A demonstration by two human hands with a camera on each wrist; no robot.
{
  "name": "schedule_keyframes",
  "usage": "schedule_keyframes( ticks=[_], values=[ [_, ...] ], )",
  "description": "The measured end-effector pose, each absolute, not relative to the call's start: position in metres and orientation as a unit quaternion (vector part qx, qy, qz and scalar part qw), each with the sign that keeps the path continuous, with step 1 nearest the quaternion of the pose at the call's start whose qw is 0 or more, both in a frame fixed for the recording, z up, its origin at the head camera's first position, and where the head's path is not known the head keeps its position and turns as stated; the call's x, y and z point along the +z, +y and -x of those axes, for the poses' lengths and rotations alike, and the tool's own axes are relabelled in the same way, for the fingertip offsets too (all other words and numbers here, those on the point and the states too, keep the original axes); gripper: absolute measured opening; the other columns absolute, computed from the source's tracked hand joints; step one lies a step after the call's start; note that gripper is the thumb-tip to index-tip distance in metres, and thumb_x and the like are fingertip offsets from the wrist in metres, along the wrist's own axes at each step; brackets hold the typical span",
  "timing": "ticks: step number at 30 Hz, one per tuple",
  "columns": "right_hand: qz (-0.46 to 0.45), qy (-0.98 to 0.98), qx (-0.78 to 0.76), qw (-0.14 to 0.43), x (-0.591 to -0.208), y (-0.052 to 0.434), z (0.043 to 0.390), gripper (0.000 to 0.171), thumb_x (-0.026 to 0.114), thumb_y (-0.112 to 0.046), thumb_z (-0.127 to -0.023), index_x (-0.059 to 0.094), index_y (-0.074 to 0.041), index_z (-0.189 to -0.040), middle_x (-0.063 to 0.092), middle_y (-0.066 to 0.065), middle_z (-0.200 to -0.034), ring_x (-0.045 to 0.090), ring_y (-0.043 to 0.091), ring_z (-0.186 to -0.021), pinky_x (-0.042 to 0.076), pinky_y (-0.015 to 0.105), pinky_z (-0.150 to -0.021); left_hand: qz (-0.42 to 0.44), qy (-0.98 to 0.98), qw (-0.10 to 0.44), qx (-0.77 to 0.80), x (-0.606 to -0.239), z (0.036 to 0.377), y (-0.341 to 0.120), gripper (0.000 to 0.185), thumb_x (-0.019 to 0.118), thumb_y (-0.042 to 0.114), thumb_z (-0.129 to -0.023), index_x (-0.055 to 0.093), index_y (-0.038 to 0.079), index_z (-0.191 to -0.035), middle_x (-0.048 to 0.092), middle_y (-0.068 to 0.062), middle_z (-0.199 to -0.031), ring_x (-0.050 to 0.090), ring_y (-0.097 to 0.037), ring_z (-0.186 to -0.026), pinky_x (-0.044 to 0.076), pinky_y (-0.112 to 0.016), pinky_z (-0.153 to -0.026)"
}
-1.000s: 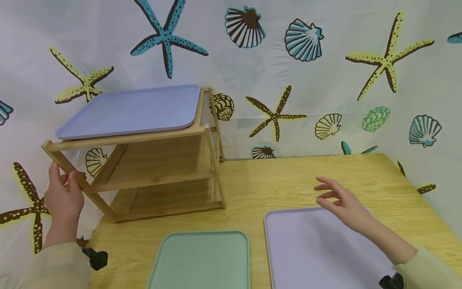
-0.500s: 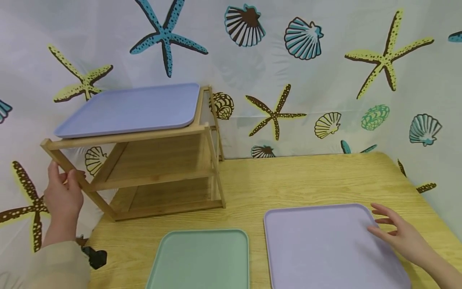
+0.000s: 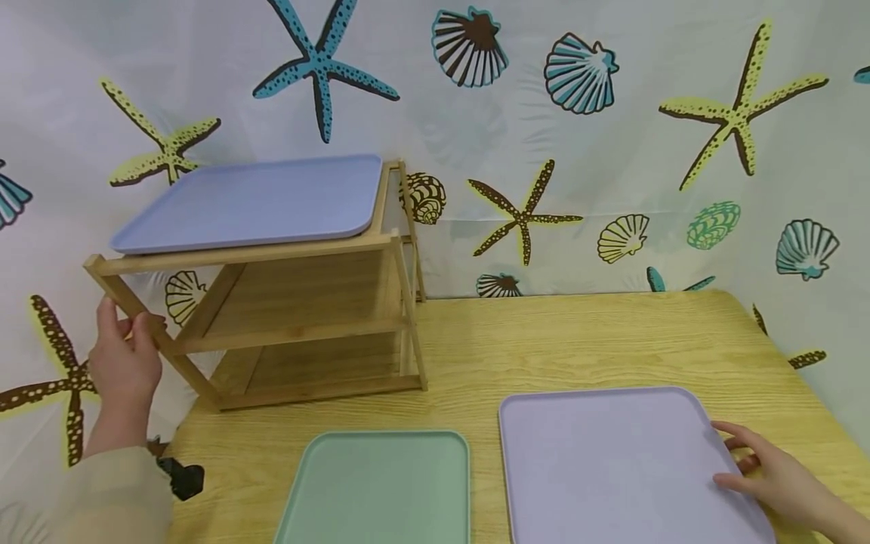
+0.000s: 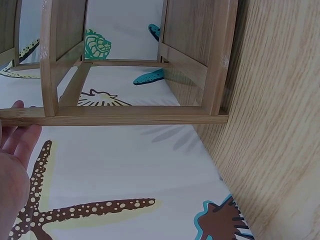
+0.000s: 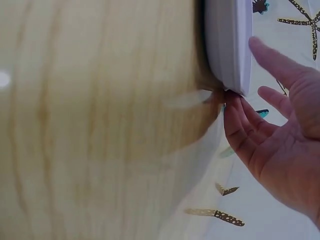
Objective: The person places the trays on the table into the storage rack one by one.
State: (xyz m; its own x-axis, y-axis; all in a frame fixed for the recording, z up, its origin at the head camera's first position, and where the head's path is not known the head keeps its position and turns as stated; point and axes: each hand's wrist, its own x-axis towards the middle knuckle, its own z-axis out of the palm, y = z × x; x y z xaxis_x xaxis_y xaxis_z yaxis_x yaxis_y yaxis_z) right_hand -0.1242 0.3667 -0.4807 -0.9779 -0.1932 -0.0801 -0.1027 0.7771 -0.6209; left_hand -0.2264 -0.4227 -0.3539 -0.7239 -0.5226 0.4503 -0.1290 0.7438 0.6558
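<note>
My left hand (image 3: 125,363) grips the slanted left leg of a wooden shelf rack (image 3: 292,332), its fingers reaching behind the bar; in the left wrist view the fingers (image 4: 25,142) pass behind the wood. On the rack's top lies a blue tray (image 3: 251,204). A light purple tray (image 3: 612,461) rests flat on the table at right. My right hand (image 3: 775,476) is at that tray's right edge, fingers loosely bent. In the right wrist view the fingertips (image 5: 231,100) meet the tray's lower corner and the thumb (image 5: 275,60) is near its upper face.
A green tray (image 3: 381,483) lies on the wooden table (image 3: 530,340), left of the purple tray. The rack's two lower shelves stand behind it. A curtain (image 3: 462,151) printed with starfish and shells hangs close along the back and sides.
My right hand has moved right and down from above the purple tray to its right edge. The left hand keeps its grip on the rack, and the trays have not moved.
</note>
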Motion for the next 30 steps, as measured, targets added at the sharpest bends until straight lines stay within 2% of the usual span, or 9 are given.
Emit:
schedule_keyframes(
  ticks=[7,15,20,22,24,26,27,29,30],
  values=[
    [0.068,0.944,-0.314,0.078,-0.484,0.368,0.13,0.061,0.073,0.0,-0.083,0.042,0.011,-0.135,0.059,0.011,-0.1,0.051,0.01,-0.073,0.046,0.025,-0.062,-0.193,-0.882,0.308,-0.3,-0.353,0.228,-0.424,0.046,0.033,0.027,-0.105,0.024,0.025,-0.151,0.057,-0.021,-0.131,0.057,-0.045,-0.111,0.04,-0.055,-0.089],
    [0.072,0.945,-0.307,0.083,-0.485,0.369,0.136,0.042,0.059,0.004,-0.091,0.048,0.004,-0.131,0.06,0.006,-0.089,0.05,0.009,-0.068,0.043,0.025,-0.059,-0.193,-0.881,0.303,-0.309,-0.352,0.226,-0.424,0.047,0.032,0.027,-0.106,0.022,0.025,-0.152,0.053,-0.024,-0.134,0.055,-0.048,-0.113,0.04,-0.059,-0.091],
    [0.066,0.936,-0.338,0.078,-0.487,0.368,0.136,0.034,0.048,0.004,-0.097,0.046,0.003,-0.131,0.052,0.004,-0.071,0.044,0.007,-0.058,0.04,0.024,-0.056,-0.196,-0.882,0.297,-0.309,-0.352,0.226,-0.424,0.048,0.032,0.027,-0.106,0.021,0.025,-0.152,0.052,-0.025,-0.136,0.054,-0.049,-0.113,0.04,-0.06,-0.092],
    [0.063,0.93,-0.357,0.06,-0.489,0.368,0.135,0.03,0.045,0.003,-0.099,0.046,0.004,-0.129,0.055,0.011,-0.073,0.044,0.006,-0.058,0.04,0.024,-0.056,-0.195,-0.881,0.297,-0.312,-0.352,0.226,-0.423,0.047,0.032,0.027,-0.106,0.022,0.024,-0.152,0.052,-0.025,-0.136,0.055,-0.048,-0.113,0.04,-0.059,-0.091],
    [0.068,0.931,-0.356,0.037,-0.491,0.369,0.135,0.028,0.044,0.004,-0.1,0.047,0.005,-0.127,0.061,0.022,-0.089,0.048,0.005,-0.065,0.041,0.024,-0.06,-0.194,-0.881,0.298,-0.312,-0.353,0.226,-0.422,0.047,0.032,0.027,-0.106,0.023,0.023,-0.151,0.053,-0.024,-0.135,0.055,-0.047,-0.113,0.04,-0.058,-0.09],
    [0.072,0.934,-0.351,0.014,-0.493,0.371,0.136,0.026,0.044,0.003,-0.1,0.05,0.005,-0.125,0.059,0.032,-0.11,0.051,0.002,-0.077,0.042,0.022,-0.063,-0.191,-0.881,0.301,-0.312,-0.353,0.227,-0.421,0.047,0.032,0.026,-0.106,0.023,0.023,-0.151,0.054,-0.024,-0.134,0.055,-0.047,-0.113,0.04,-0.058,-0.09],
    [0.075,0.935,-0.348,0.005,-0.493,0.372,0.136,0.026,0.044,0.002,-0.1,0.052,0.004,-0.125,0.054,0.034,-0.122,0.05,0.0,-0.084,0.041,0.02,-0.066,-0.192,-0.881,0.302,-0.311,-0.353,0.227,-0.421,0.047,0.032,0.026,-0.106,0.023,0.024,-0.151,0.054,-0.023,-0.134,0.056,-0.047,-0.113,0.04,-0.057,-0.09],
    [0.075,0.937,-0.341,0.002,-0.492,0.373,0.137,0.027,0.044,-0.001,-0.102,0.053,0.003,-0.127,0.051,0.034,-0.128,0.052,0.004,-0.099,0.038,0.015,-0.07,-0.192,-0.882,0.301,-0.309,-0.353,0.227,-0.422,0.047,0.032,0.026,-0.106,0.022,0.024,-0.152,0.054,-0.024,-0.133,0.056,-0.047,-0.112,0.04,-0.057,-0.089],
    [0.074,0.936,-0.343,-0.002,-0.492,0.374,0.138,0.027,0.043,-0.003,-0.103,0.053,0.002,-0.127,0.05,0.033,-0.131,0.05,0.001,-0.106,0.037,0.012,-0.072,-0.191,-0.882,0.302,-0.308,-0.353,0.228,-0.422,0.047,0.032,0.026,-0.106,0.022,0.024,-0.152,0.054,-0.024,-0.133,0.056,-0.047,-0.112,0.04,-0.058,-0.09]
  ],
)
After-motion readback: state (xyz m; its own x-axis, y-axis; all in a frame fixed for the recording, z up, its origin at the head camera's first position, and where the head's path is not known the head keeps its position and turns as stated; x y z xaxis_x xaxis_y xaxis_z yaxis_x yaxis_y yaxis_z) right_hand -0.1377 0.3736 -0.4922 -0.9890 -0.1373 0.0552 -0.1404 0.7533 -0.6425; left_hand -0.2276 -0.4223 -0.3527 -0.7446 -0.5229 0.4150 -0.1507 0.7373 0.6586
